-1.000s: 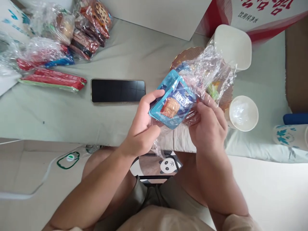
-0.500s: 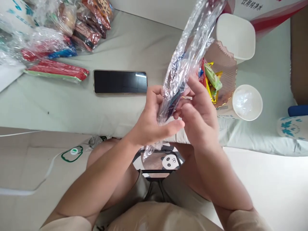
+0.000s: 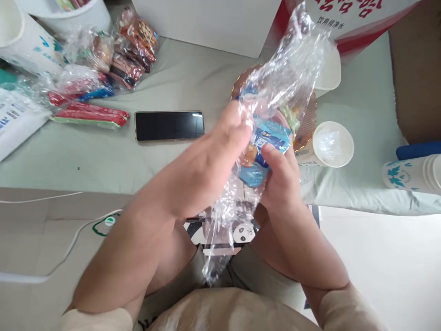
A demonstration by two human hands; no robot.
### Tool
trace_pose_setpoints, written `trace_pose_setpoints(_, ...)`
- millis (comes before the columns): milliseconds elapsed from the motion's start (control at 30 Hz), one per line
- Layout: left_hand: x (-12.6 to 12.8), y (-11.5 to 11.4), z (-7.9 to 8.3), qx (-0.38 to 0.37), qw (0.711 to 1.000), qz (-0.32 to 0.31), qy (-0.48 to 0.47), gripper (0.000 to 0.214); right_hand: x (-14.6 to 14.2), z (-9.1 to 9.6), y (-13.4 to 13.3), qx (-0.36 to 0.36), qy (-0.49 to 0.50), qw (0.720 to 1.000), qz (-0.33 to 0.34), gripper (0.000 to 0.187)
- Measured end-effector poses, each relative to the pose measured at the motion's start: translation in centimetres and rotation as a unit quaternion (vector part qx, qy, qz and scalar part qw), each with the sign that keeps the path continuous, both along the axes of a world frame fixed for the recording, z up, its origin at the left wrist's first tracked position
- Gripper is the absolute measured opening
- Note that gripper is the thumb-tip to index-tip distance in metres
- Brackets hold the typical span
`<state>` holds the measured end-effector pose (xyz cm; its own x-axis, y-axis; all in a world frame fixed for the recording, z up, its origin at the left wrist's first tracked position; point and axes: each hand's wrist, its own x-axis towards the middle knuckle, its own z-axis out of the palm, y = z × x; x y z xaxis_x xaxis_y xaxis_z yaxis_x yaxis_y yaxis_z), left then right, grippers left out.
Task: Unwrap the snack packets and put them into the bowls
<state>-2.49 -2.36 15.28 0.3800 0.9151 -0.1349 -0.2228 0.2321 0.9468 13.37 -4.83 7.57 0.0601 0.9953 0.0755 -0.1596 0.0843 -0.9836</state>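
A blue snack packet [image 3: 262,151] with an orange-brown picture faces up between my hands. My right hand [image 3: 284,177] grips it, the thumb pressed on its front and the fingers mostly behind it. My left hand [image 3: 232,138] is closed on a long crinkled clear plastic bag [image 3: 292,69], its fingers partly covered by the film. The bag runs from beyond my hands down over my lap. Whether the packet lies inside or against the film I cannot tell. Behind the bag is a pinkish ribbed bowl [image 3: 310,122] with a gold rim, holding wrapped snacks partly hidden by film.
A phone [image 3: 168,125] lies left of my hands. Farther left are a red packet [image 3: 93,115], brown snack packs [image 3: 127,71] and a paper cup [image 3: 34,46]. Right of the bowl are a cup with film inside [image 3: 333,144] and stacked paper cups [image 3: 409,173]. A white box [image 3: 206,23] stands behind.
The blue packet has turned to show its front, and my right thumb now lies on it. My left hand has moved up and rolled over. The plastic bag has spread and hangs lower.
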Motion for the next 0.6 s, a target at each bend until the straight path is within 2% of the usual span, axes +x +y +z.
trace_pose_setpoints(67, 0.2, 1.2, 1.9, 0.035, 0.999, -0.017, 0.037, 0.025, 1.1, 0.0, 0.7, -0.036, 0.034, 0.999, -0.017, 0.06)
trace_pose_setpoints(133, 0.3, 2.2, 2.9, 0.077, 0.995, 0.061, 0.036, 0.025, 2.4, -0.2, 1.3, -0.047, 0.032, 0.998, -0.016, 0.054)
trace_pose_setpoints(200, 0.4, 2.7, 3.1, 0.1, 0.986, 0.133, -0.006, 0.037, 3.4, -0.4, 1.6, -0.046, 0.009, 0.999, -0.001, 0.061)
trace_pose_setpoints(267, 0.5, 3.0, 3.0, 0.085, 0.982, 0.163, -0.04, 0.057, 3.7, -0.2, 1.5, -0.066, 0.002, 0.998, 0.02, 0.073)
trace_pose_setpoints(333, 0.6, 3.1, 3.0, 0.029, 0.989, 0.133, -0.064, 0.08, 3.4, 0.3, 1.2, -0.111, 0.055, 0.991, 0.041, 0.08)
trace_pose_setpoints(400, 0.7, 3.4, 3.0, -0.03, 0.992, 0.077, -0.093, 0.093, 2.7, 1.0, 0.8, -0.155, 0.155, 0.974, 0.057, 0.077)
trace_pose_setpoints(500, 1.0, 3.9, 2.7, -0.047, 0.989, 0.038, -0.134, 0.09, 1.4, 1.9, 0.5, -0.205, 0.276, 0.935, 0.082, 0.068)
trace_pose_setpoints(600, 0.9, 4.2, 1.9, -0.016, 0.982, 0.027, -0.185, 0.082, 0.5, 2.0, 0.6, -0.243, 0.295, 0.922, 0.07, 0.075)
